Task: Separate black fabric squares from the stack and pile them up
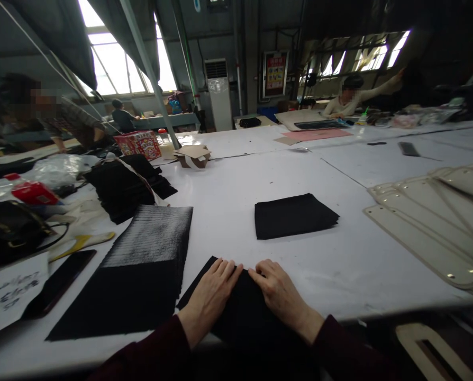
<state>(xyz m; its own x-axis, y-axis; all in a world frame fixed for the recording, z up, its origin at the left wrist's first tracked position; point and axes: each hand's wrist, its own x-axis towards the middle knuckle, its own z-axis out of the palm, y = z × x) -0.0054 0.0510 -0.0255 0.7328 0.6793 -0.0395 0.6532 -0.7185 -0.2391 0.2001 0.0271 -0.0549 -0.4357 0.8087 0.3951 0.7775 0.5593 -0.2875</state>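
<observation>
My left hand [210,296] lies flat on a black cloth piece [244,317] at the near edge of the white table [260,174], its fingers stretched out and pressing down. My right hand [278,293] rests beside it on the same cloth, fingers curled at the cloth's far edge, fingertips nearly touching the left hand's. A tall stack of black fabric pieces [141,264] stands just left of my left hand. A small folded pile of black cloth [294,214] lies farther out, beyond my right hand.
Cream pattern templates [438,222] fan out at right. A phone [60,283], a paper note [16,288], bags and more black cloth [121,185] crowd the left. A red box [139,144] and a cardboard box [192,155] sit farther back. Other people work at distant tables.
</observation>
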